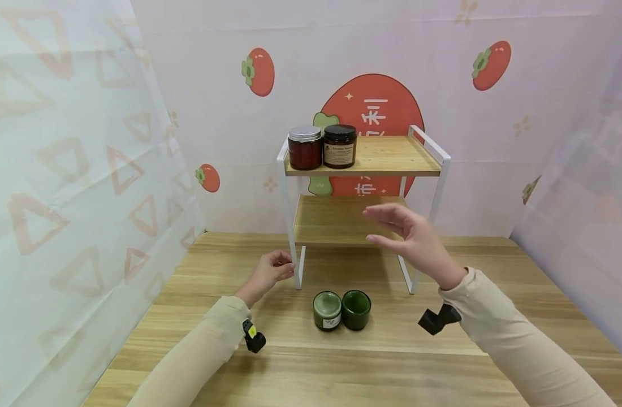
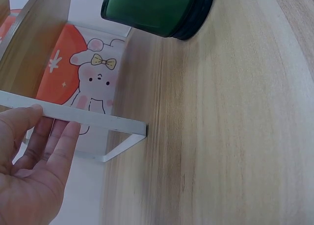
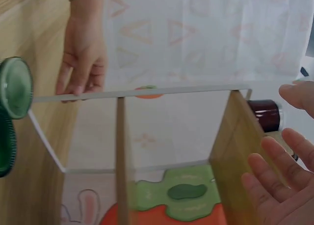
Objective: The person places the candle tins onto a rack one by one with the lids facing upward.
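- The rack [image 1: 336, 217] stands upright on the tabletop [image 1: 341, 373], just behind the pale cup [image 1: 327, 310] and the dark cup [image 1: 356, 311]
- The left grip [image 1: 269, 270] is closed in a pinch, thumb and fingers about the lower part of the rack's front left leg [image 2: 93, 116]
- The right grip [image 1: 415, 237] is well spread, thumb and fingers curved in a loose C before the rack's right side, holding nothing
- The step in hand seems to be steadying or setting the rack; a light, low pinch should suit, since a hard tug on one leg might swing the frame round
- For any shift, a matching hold on the right leg [image 1: 439, 192] would probably help it slide square
- Slow moves seem wise: the silver-lidded jar [image 1: 305, 155] and the black-lidded jar [image 1: 340, 152] sit side by side near the upper shelf's [image 1: 387, 157] front edge
- White flat-bar frame, probably painted metal; straight-grained wooden boards; round, glossy brown jars, one with a paper label; squat green cups that look like thick glass
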Motion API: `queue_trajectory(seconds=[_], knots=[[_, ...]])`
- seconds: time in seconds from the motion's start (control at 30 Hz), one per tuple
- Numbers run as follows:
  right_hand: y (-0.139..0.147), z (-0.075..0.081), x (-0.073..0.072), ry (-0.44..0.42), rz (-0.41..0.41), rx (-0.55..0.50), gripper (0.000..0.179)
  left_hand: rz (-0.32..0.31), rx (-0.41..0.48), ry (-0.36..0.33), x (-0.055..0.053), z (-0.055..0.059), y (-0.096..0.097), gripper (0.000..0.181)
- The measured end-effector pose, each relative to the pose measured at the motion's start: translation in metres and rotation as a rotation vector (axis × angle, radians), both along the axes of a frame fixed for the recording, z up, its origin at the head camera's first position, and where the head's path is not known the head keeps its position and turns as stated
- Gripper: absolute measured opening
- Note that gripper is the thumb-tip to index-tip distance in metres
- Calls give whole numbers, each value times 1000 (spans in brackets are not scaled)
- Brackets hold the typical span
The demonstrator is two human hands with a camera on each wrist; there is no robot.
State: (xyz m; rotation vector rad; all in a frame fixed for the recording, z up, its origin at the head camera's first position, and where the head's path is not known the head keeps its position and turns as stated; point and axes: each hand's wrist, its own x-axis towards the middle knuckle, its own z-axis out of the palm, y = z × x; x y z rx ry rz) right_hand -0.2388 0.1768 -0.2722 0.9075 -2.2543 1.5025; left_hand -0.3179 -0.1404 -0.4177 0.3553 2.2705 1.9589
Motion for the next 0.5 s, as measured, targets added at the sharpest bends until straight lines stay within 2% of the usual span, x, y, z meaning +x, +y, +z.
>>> queue_trajectory(seconds=[0.23, 0.5], knots=[[0, -28, -1, -57, 3, 23, 43, -2, -5, 3, 0, 0, 0, 16], [2, -55, 0, -210, -15, 50, 45, 14, -17, 9, -1, -1, 1, 13]])
